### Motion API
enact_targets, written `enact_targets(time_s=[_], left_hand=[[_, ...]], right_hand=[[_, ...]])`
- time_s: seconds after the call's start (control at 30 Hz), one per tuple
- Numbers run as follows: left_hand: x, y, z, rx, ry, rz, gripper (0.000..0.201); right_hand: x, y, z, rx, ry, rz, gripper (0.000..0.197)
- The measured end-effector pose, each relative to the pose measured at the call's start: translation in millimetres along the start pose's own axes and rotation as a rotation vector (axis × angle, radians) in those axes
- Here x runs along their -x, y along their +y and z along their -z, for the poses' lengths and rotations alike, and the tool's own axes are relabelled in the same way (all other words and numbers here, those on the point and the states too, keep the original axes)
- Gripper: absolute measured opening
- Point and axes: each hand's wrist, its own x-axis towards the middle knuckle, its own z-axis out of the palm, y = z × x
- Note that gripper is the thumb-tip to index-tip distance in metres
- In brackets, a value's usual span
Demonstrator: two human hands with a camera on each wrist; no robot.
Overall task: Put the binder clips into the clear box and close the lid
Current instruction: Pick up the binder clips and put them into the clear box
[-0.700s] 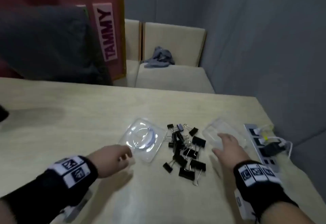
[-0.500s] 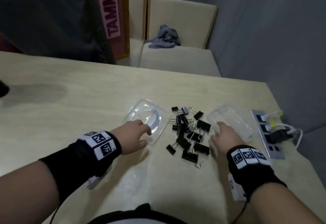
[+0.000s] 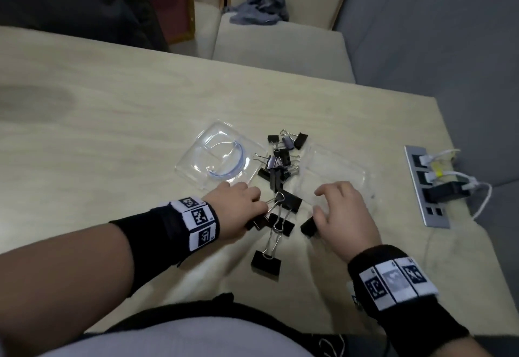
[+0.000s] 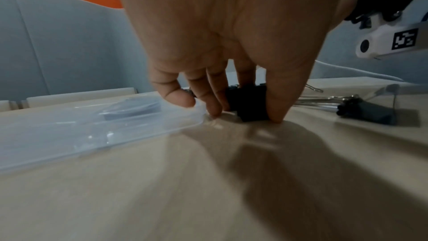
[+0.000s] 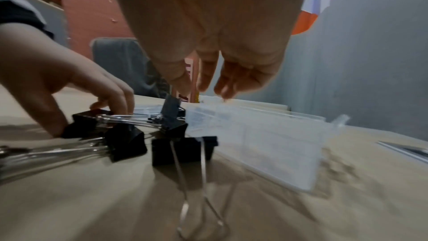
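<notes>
Several black binder clips (image 3: 278, 171) lie in a loose pile mid-table. The flat clear lid (image 3: 222, 157) lies left of the pile and the open clear box (image 3: 334, 171) right of it. My left hand (image 3: 259, 216) pinches a binder clip (image 4: 250, 103) between thumb and fingers at the pile's near left, beside the lid (image 4: 92, 125). My right hand (image 3: 323, 202) hovers over the box's near corner with fingers loosely curled, holding nothing. Another clip (image 3: 309, 226) lies just under its thumb. In the right wrist view the right hand (image 5: 203, 87) hangs above that clip (image 5: 183, 149) and the box (image 5: 266, 144).
A silver power strip (image 3: 424, 185) with plugged-in white cables is set into the table near its right edge. One clip (image 3: 265, 262) lies alone nearest me. Beige seats with a grey cloth (image 3: 261, 2) stand beyond the far edge.
The view has tilted down. My left hand left the lid's corner and took hold of a clip. My right hand drew back from the box toward the near clips.
</notes>
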Motion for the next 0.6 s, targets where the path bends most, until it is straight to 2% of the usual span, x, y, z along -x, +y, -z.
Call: enact_targets(time_s=[0.07,0.13,0.23,0.3,0.47,0.6], left_hand=[[0,-4,0,-0.003,-0.004,-0.005,0.047],[0,-8,2,0.002,-0.023,-0.010,0.043],[3,-16,4,0.014,-0.040,-0.009,0.044],[5,-21,7,0.029,-0.033,0.002,0.045],[9,-30,17,0.107,0.020,-0.005,0.043],[5,-31,30,0.153,0.150,0.020,0.043]], right_hand=[[-2,-15,-6,0.017,0.019,0.119,0.028],[-5,-27,-20,0.105,-0.083,0.187,0.042],[-9,-34,-39,0.198,-0.201,0.124,0.067],[-11,-36,-47,0.190,-0.194,0.075,0.064],[-16,-35,-51,0.097,-0.199,0.041,0.037],[-17,-32,-46,0.085,-0.228,0.037,0.036]])
